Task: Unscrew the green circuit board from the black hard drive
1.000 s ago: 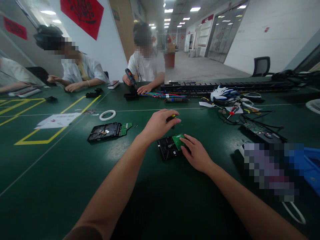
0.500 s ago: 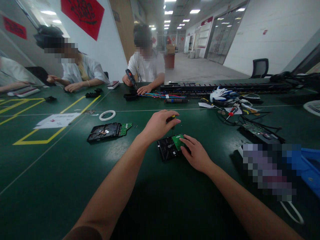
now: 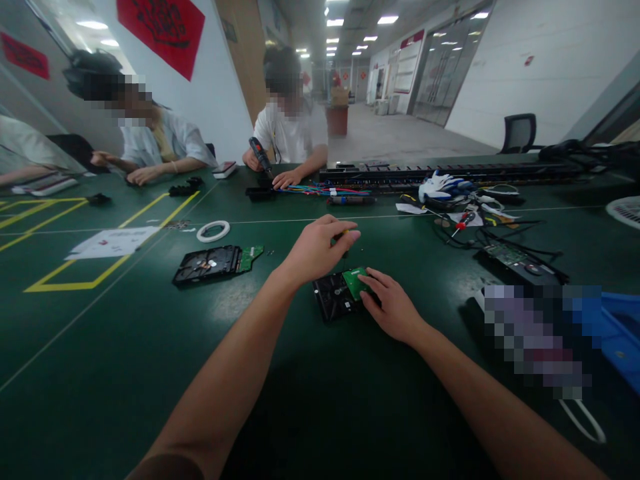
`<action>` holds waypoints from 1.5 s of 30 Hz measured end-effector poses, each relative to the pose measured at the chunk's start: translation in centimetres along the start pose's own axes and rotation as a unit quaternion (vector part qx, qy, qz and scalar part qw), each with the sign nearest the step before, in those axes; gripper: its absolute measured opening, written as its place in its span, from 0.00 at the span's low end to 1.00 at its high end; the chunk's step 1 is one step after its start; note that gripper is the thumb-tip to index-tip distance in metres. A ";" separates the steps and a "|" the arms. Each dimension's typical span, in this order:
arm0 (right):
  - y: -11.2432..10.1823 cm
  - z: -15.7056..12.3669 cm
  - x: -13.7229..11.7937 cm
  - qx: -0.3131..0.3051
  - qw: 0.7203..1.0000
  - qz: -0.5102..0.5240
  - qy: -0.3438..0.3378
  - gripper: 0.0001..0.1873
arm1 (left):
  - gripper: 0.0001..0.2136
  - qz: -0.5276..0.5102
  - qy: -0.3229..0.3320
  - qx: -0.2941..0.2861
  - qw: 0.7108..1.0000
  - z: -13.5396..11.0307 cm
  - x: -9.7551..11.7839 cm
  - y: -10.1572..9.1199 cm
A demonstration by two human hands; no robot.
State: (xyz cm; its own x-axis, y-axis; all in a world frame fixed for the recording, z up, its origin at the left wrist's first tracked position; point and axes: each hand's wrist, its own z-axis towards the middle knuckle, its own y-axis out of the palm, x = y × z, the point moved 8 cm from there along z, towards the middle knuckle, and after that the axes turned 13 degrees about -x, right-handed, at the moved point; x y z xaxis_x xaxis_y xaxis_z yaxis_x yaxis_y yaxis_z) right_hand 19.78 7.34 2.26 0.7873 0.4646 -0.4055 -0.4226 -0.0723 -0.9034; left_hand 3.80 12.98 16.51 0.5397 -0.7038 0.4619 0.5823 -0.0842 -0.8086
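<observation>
My left hand (image 3: 317,248) is closed around a small screwdriver (image 3: 345,233). Only a bit of its yellow and dark handle shows between the fingers, and its tip is hard to make out. Below it lies a black hard drive (image 3: 333,300) with a green circuit board (image 3: 355,283) on its right part. My right hand (image 3: 393,307) rests at the drive's right side, fingers apart, with fingertips touching the board. Further left lies another hard drive (image 3: 206,265), its green board (image 3: 251,257) sticking out at the right end.
A white ring (image 3: 213,231) and a paper sheet (image 3: 113,243) lie to the left. On the right are cables, gloves (image 3: 440,188), a red-handled screwdriver (image 3: 464,223), another drive (image 3: 525,263) and a blue bin (image 3: 620,333). Across the table, a person (image 3: 287,133) holds a power screwdriver (image 3: 260,155).
My left hand has turned slightly, and less of the screwdriver's handle shows. My right hand and the hard drive keep their places; the whole view has shifted a little.
</observation>
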 end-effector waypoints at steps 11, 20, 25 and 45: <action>0.0 0.0 0.0 0.010 1.000 0.002 -0.007 0.23 | 0.15 0.021 -0.016 0.023 0.999 -0.1 -0.5 -0.2; 0.1 -0.1 0.3 0.009 1.000 0.013 -0.006 0.23 | 0.07 -0.017 0.010 0.004 1.000 0.0 0.1 -0.3; 0.1 -0.1 0.2 0.005 1.000 0.010 -0.005 0.23 | 0.06 -0.028 0.011 -0.002 1.000 0.1 0.1 -0.2; -0.1 0.1 0.1 0.002 1.000 0.010 0.001 0.24 | 0.13 -0.029 0.013 0.018 0.999 0.1 -0.4 0.1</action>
State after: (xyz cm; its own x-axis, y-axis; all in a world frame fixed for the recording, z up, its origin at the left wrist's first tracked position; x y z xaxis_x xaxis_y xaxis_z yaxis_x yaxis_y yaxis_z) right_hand 19.84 7.43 2.29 0.7792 0.4615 -0.4242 -0.4401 -0.0791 -0.8945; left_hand 3.71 13.28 16.28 0.4877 -0.7171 0.4979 0.6341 -0.1011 -0.7666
